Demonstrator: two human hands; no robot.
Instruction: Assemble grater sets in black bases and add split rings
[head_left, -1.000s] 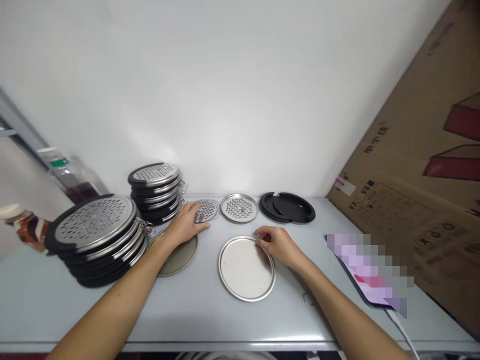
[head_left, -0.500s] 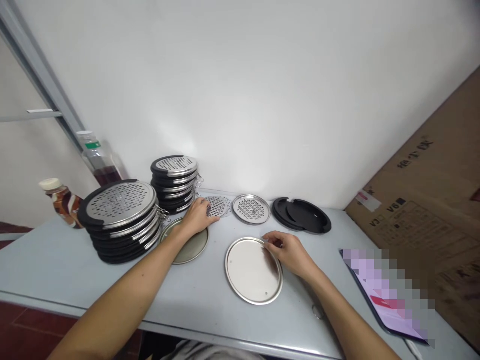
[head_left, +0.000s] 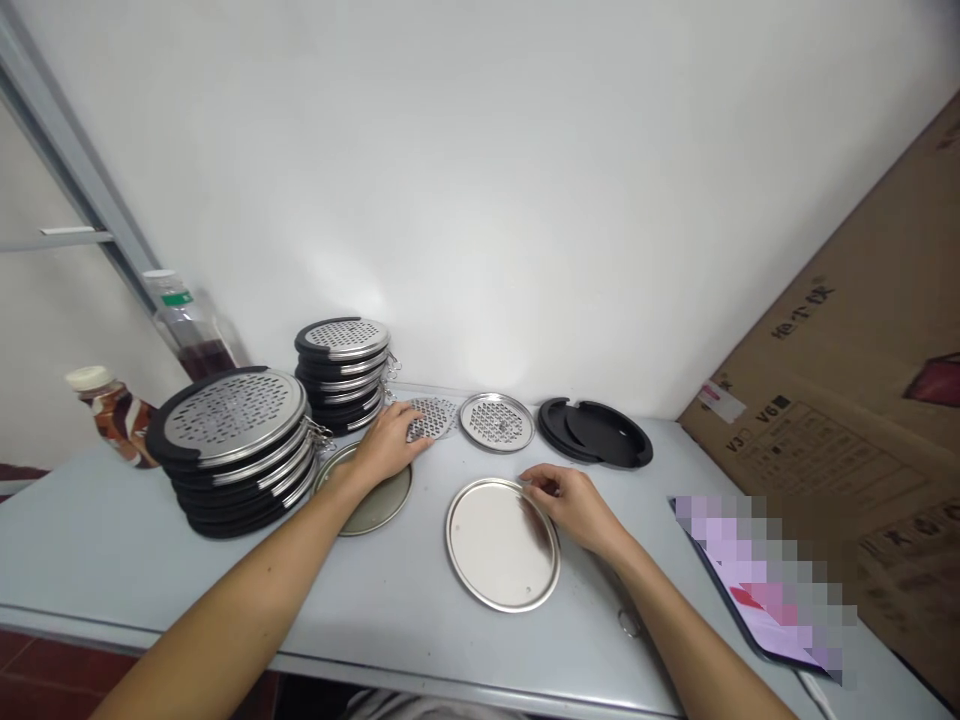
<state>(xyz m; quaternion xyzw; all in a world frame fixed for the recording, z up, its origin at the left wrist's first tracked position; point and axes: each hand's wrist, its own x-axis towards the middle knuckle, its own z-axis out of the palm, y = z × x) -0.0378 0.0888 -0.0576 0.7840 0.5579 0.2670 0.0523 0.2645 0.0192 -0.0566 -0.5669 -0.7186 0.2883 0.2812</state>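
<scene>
My left hand (head_left: pixel 391 440) reaches to flat perforated metal discs (head_left: pixel 437 416), its fingers at their left edge and its thumb spread apart along the near side. Under that wrist, a dull round metal plate (head_left: pixel 379 505) lies partly covered. My right hand (head_left: pixel 574 505) pinches the upper right rim of a shiny round metal plate (head_left: pixel 501 550), which has a raised edge and small holes. Behind the hands lies a rimmed metal disc with a grating surface (head_left: pixel 496 422). Black round holders (head_left: pixel 611 437) overlap to its right.
Two stacks of black-rimmed graters, one near (head_left: pixel 232 415) and one far (head_left: pixel 351 338), stand at left. Beyond them are a brown-labelled bottle (head_left: pixel 120 420) and a clear bottle of dark liquid (head_left: pixel 187 330). A metal ring (head_left: pixel 628 624), a tablet (head_left: pixel 757 590) and a large carton (head_left: pixel 840 400) are right.
The whole view has shifted slightly. My left hand has edged a little further over the perforated discs; my right hand stays at the shiny plate's rim.
</scene>
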